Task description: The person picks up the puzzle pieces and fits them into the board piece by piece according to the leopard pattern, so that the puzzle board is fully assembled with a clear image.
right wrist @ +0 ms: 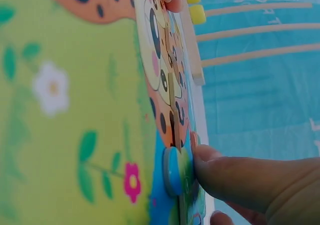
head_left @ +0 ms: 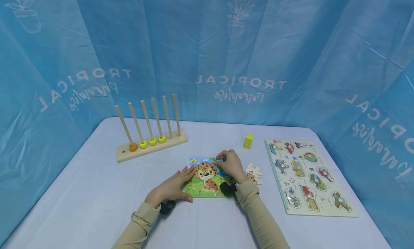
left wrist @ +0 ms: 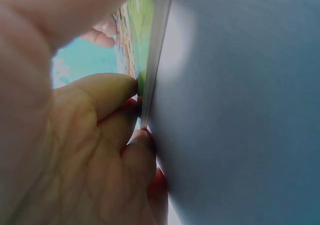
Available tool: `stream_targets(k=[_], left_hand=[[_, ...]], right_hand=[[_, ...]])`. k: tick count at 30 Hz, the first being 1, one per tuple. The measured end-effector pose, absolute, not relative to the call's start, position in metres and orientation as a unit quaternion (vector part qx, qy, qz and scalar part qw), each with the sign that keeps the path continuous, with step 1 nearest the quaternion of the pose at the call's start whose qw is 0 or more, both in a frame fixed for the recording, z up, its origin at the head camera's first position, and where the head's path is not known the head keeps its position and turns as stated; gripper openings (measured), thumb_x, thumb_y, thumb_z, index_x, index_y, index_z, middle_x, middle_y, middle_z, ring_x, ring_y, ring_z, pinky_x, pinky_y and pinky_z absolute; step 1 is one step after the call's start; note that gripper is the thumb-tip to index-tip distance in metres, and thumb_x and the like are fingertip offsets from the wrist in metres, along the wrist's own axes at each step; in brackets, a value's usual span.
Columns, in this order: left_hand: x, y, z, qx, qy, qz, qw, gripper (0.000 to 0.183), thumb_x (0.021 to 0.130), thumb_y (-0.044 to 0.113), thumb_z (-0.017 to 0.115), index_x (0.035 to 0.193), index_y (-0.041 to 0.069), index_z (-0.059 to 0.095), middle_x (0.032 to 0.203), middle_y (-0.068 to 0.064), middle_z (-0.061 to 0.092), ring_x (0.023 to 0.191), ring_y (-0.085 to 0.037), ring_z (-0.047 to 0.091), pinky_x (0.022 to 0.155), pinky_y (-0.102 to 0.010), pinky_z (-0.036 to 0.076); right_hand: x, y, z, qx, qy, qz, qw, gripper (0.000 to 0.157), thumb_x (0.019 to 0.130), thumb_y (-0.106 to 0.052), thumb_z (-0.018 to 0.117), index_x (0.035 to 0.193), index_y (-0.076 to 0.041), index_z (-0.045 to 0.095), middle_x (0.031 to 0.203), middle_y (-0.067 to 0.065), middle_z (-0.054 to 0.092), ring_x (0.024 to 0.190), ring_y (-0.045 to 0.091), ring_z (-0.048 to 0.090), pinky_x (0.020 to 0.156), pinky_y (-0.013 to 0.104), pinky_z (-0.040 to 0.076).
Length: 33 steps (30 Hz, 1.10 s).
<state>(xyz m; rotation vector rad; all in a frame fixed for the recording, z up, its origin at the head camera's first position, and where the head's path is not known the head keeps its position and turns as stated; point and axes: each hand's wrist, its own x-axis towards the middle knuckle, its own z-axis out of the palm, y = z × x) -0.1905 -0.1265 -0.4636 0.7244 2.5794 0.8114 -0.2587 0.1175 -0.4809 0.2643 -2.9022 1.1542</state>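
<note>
A jigsaw puzzle (head_left: 202, 189) with a spotted leopard cub on grass lies in the middle of the table. My left hand (head_left: 173, 187) rests along its left side, fingers stretched out and touching the edge; the left wrist view shows the fingertips (left wrist: 131, 85) against the board's rim. At the upper right of the picture, my right hand (head_left: 232, 166) pinches a blue-green puzzle piece (right wrist: 173, 172). That piece stands slightly proud of its neighbours in the right wrist view, with the thumb (right wrist: 215, 167) against it. Part of the puzzle's right side is hidden under the right hand and wrist camera.
Just right of the puzzle lies a loose puzzle piece (head_left: 254, 171). A yellow-green block (head_left: 248, 140) stands behind it. Farther right is a peg board (head_left: 281, 184) with vehicle pictures. At the back left stands a wooden rod stand (head_left: 174, 139) with yellow and orange beads.
</note>
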Motion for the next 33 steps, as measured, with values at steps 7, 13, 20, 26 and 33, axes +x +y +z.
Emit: stream_targets(k=[7, 13, 20, 26, 33], left_hand=[[-0.190, -0.126, -0.461, 0.256, 0.907, 0.290, 0.168, 0.101, 0.074, 0.028, 0.082, 0.151, -0.002, 0.025, 0.161, -0.020, 0.018, 0.149, -0.040, 0.011, 0.123, -0.056, 0.011], [-0.190, -0.126, -0.462, 0.257, 0.907, 0.288, 0.167, 0.101, 0.074, 0.028, 0.082, 0.151, -0.002, 0.025, 0.161, -0.020, 0.018, 0.149, -0.040, 0.011, 0.123, -0.056, 0.011], [-0.190, -0.127, -0.462, 0.255, 0.908, 0.285, 0.172, 0.101, 0.075, 0.028, 0.082, 0.152, -0.001, 0.024, 0.161, -0.019, 0.016, 0.150, -0.040, 0.010, 0.123, -0.056, 0.011], [-0.192, -0.128, -0.463, 0.261, 0.907, 0.285, 0.168, 0.101, 0.075, 0.029, 0.081, 0.152, -0.002, 0.024, 0.161, -0.020, 0.016, 0.150, -0.040, 0.010, 0.123, -0.056, 0.011], [-0.192, -0.127, -0.467, 0.258, 0.907, 0.286, 0.172, 0.101, 0.075, 0.030, 0.081, 0.153, 0.001, 0.023, 0.162, -0.017, 0.015, 0.150, -0.038, 0.009, 0.124, -0.055, 0.010]], right_hand=[[-0.260, 0.118, -0.480, 0.062, -0.940, 0.337, -0.002, 0.014, 0.088, -0.025, 0.072, 0.096, -0.015, 0.072, 0.098, 0.009, 0.060, 0.079, 0.019, 0.054, 0.066, 0.034, 0.048], [-0.259, 0.119, -0.480, 0.050, -0.943, 0.328, -0.002, 0.015, 0.087, -0.028, 0.072, 0.096, -0.016, 0.071, 0.096, 0.008, 0.062, 0.071, 0.016, 0.054, 0.059, 0.030, 0.046], [-0.257, 0.117, -0.481, 0.066, -0.942, 0.329, -0.003, 0.014, 0.086, -0.029, 0.074, 0.089, -0.016, 0.070, 0.084, 0.003, 0.064, 0.061, 0.013, 0.051, 0.051, 0.028, 0.043], [-0.258, 0.120, -0.480, 0.042, -0.942, 0.334, 0.003, 0.014, 0.086, -0.030, 0.073, 0.088, -0.017, 0.069, 0.083, 0.003, 0.065, 0.062, 0.014, 0.053, 0.052, 0.028, 0.043], [-0.261, 0.138, -0.479, 0.010, -0.938, 0.346, -0.014, 0.012, 0.090, -0.023, 0.068, 0.091, -0.012, 0.069, 0.078, 0.004, 0.062, 0.062, 0.016, 0.051, 0.054, 0.029, 0.041]])
